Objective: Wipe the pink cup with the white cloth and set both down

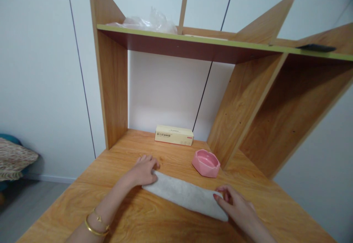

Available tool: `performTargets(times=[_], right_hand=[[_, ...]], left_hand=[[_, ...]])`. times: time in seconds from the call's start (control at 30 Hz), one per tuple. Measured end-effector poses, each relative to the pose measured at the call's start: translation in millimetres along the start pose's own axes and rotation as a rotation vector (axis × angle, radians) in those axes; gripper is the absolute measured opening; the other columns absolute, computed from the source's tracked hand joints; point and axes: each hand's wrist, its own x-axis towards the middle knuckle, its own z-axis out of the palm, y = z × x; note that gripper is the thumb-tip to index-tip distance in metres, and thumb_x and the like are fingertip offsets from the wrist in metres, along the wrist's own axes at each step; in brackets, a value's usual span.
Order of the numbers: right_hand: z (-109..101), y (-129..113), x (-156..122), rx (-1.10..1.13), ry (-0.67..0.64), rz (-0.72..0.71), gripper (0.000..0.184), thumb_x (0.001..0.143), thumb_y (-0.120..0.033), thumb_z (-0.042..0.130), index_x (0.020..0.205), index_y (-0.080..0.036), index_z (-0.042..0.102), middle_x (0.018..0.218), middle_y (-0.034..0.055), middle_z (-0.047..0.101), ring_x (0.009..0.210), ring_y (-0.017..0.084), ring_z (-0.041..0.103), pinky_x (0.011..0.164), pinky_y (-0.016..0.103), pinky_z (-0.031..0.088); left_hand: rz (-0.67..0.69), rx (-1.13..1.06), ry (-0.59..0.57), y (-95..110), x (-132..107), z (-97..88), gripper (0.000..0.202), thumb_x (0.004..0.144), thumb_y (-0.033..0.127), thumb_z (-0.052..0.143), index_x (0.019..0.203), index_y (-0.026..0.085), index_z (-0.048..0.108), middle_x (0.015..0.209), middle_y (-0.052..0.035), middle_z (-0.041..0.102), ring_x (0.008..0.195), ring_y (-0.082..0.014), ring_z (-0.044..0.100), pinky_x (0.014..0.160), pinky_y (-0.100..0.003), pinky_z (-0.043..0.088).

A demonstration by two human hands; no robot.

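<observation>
A long, narrow strip of grey folded cloth (183, 194) lies on the wooden desk, slanting down to the right. At its left end, my left hand (145, 170) has curled fingers, with the thumb on the cloth's edge. My right hand (234, 202) pinches the upper edge at the right end between thumb and fingers; part of its grip is hidden. Just beyond the cloth sits a pink faceted ashtray (205, 164), touched by neither hand.
A cream and yellow box (174, 135) stands at the back of the desk (132, 222). Overhead, a shelf (176, 38) carries a clear plastic bag (151, 21) and a dark flat object (316, 48). Wooden uprights (242, 106) rise on both sides. Patterned fabric (16, 158) shows at far left.
</observation>
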Motion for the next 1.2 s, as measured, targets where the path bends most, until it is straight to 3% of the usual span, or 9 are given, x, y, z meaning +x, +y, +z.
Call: performTargets(times=[0.1, 0.27, 0.4, 0.63, 0.83, 1.0, 1.2], right_hand=[[-6, 11, 4, 0.122, -0.067, 0.029, 0.039, 0.066, -0.055, 0.046, 0.079, -0.020, 0.057, 0.058, -0.0002, 0.055, 0.058, 0.016, 0.051, 0.054, 0.026, 0.035], [-14, 20, 9, 0.280, -0.266, 0.045, 0.045, 0.061, -0.062, 0.048, 0.066, -0.017, 0.056, 0.057, 0.0004, 0.052, 0.055, 0.013, 0.045, 0.050, 0.025, 0.033], [-13, 13, 7, 0.337, -0.302, 0.068, 0.044, 0.057, -0.060, 0.053, 0.063, -0.017, 0.053, 0.057, -0.0004, 0.050, 0.055, 0.013, 0.043, 0.052, 0.025, 0.033], [-2, 3, 7, 0.433, -0.357, 0.062, 0.038, 0.054, -0.055, 0.056, 0.052, -0.020, 0.042, 0.049, -0.0041, 0.041, 0.049, 0.011, 0.038, 0.048, 0.024, 0.029], [-16, -2, 10, 0.590, -0.345, 0.089, 0.035, 0.055, -0.052, 0.055, 0.059, -0.021, 0.042, 0.053, -0.0035, 0.044, 0.050, 0.011, 0.041, 0.048, 0.023, 0.031], [-37, -35, 22, 0.521, -0.210, 0.042, 0.031, 0.053, -0.042, 0.056, 0.069, -0.023, 0.038, 0.047, -0.0090, 0.036, 0.043, 0.009, 0.036, 0.043, 0.021, 0.025], [-43, -108, 29, 0.215, -0.022, -0.186, 0.024, 0.063, -0.024, 0.049, 0.085, -0.022, 0.040, 0.052, -0.0084, 0.040, 0.050, 0.011, 0.042, 0.048, 0.021, 0.027]], left_hand=[[0.089, -0.025, 0.138, 13, 1, 5.6, 0.032, 0.066, 0.016, 0.047, 0.097, 0.020, 0.053, 0.095, -0.0045, 0.053, 0.090, -0.0230, 0.045, 0.081, -0.035, 0.032], [0.245, -0.090, 0.074, 42, -2, 19.3, 0.017, 0.072, 0.024, 0.052, 0.087, 0.025, 0.059, 0.087, -0.0012, 0.054, 0.088, -0.0212, 0.045, 0.079, -0.034, 0.033], [0.234, -0.057, 0.029, 53, -7, 30.0, 0.023, 0.069, 0.031, 0.058, 0.092, 0.028, 0.060, 0.088, -0.0011, 0.054, 0.089, -0.0235, 0.045, 0.079, -0.036, 0.032], [0.230, -0.012, 0.001, 52, -10, 34.8, 0.025, 0.069, 0.030, 0.058, 0.094, 0.028, 0.060, 0.090, -0.0016, 0.055, 0.091, -0.0241, 0.046, 0.082, -0.037, 0.031], [0.197, -0.005, 0.002, 61, -11, 39.6, 0.026, 0.071, 0.033, 0.056, 0.096, 0.028, 0.059, 0.091, -0.0026, 0.056, 0.093, -0.0247, 0.045, 0.082, -0.039, 0.029], [0.173, -0.007, 0.012, 67, -12, 45.1, 0.026, 0.071, 0.033, 0.057, 0.096, 0.028, 0.058, 0.094, -0.0032, 0.057, 0.093, -0.0247, 0.045, 0.080, -0.039, 0.028], [0.169, -0.081, 0.070, 61, -8, 45.7, 0.026, 0.070, 0.036, 0.058, 0.095, 0.028, 0.058, 0.087, -0.0016, 0.058, 0.088, -0.0244, 0.047, 0.079, -0.038, 0.027]])
